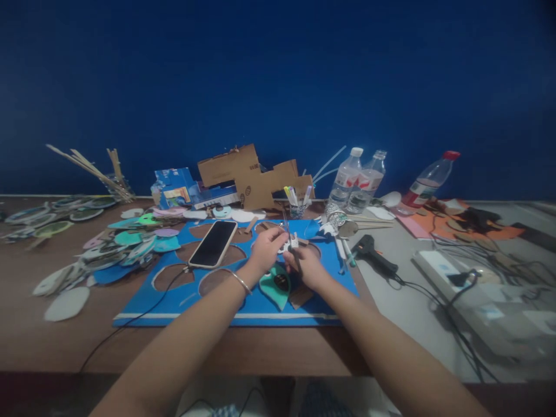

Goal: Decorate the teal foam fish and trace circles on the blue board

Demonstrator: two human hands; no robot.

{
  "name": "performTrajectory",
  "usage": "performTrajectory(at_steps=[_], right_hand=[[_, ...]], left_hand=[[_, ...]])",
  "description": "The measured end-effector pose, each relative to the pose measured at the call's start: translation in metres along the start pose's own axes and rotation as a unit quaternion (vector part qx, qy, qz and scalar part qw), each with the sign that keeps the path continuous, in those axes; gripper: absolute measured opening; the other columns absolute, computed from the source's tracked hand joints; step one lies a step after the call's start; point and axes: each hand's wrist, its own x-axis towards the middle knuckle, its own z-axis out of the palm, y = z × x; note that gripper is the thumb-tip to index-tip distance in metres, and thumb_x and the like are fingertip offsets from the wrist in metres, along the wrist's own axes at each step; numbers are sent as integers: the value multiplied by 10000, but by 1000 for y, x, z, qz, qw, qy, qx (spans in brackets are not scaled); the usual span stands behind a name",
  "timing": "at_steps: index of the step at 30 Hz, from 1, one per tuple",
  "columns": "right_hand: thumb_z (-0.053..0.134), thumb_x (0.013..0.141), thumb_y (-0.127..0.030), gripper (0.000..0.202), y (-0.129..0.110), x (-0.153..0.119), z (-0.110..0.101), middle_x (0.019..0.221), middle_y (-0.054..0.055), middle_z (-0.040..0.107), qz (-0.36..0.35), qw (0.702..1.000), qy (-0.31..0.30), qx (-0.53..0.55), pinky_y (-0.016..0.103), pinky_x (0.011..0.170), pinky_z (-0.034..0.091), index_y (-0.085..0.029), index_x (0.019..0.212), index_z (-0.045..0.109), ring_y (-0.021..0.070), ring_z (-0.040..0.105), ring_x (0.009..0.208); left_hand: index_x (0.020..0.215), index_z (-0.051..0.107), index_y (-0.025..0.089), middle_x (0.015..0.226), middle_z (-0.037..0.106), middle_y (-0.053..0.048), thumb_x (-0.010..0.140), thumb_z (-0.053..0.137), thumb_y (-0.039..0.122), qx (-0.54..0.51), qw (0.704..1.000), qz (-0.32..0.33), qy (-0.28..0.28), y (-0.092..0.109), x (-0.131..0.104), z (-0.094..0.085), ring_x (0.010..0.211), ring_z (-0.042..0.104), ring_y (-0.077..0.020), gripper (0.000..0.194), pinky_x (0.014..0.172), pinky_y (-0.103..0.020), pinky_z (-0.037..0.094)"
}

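Observation:
Above the blue board [260, 319] with round holes, my hands are close together. My left hand [268, 248] has its fingers closed on a small white piece [294, 240]. Scissors [285, 223], blades pointing up and away, are held in my right hand [307, 266], beside the white piece. Just below my hands lies a teal leaf-shaped piece [274, 289] with a dark patch. A phone [213, 244] rests on the board to the left of my hands.
Cut shapes [128, 238] are heaped at the left. Behind the board stand cardboard [249, 176], a cup of markers [297, 211] and water bottles [346, 176]. A glue gun [374, 256], cables and a power strip [447, 278] are at the right.

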Motion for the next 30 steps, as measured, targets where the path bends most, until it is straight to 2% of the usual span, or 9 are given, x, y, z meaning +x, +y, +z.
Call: performTrajectory(at_steps=[4, 16, 23, 30], right_hand=[[484, 791, -519, 450, 2, 1, 0, 506, 13, 526, -2, 1000, 2, -5, 237, 530, 333, -149, 539, 525, 111, 461, 502], [492, 765, -550, 455, -4, -1, -1, 523, 22, 541, 2, 1000, -9, 20, 245, 522, 341, -157, 536, 518, 122, 468, 510], [482, 769, -567, 492, -3, -2, -1, 476, 15, 505, 6, 1000, -9, 21, 245, 518, 339, -160, 494, 497, 116, 456, 485], [481, 765, -590, 524, -1, -1, -1, 452, 15, 500, 0, 1000, -4, 11, 241, 505, 334, -157, 470, 492, 113, 458, 462]], left_hand=[[625, 499, 167, 567, 479, 28, 785, 463, 381, 34, 999, 8, -2, -3, 0, -1, 579, 431, -116, 269, 570, -246, 360], [626, 499, 173, 583, 493, 23, 784, 462, 369, 30, 999, 11, 3, -2, 0, -1, 591, 440, -123, 254, 586, -252, 349], [564, 415, 172, 542, 415, 39, 797, 457, 376, 39, 999, 18, 5, -4, 0, -1, 557, 384, -104, 312, 547, -238, 308], [565, 403, 171, 535, 393, 45, 795, 459, 385, 24, 1000, 10, 2, -4, 0, 0, 536, 363, -96, 319, 534, -238, 298]])
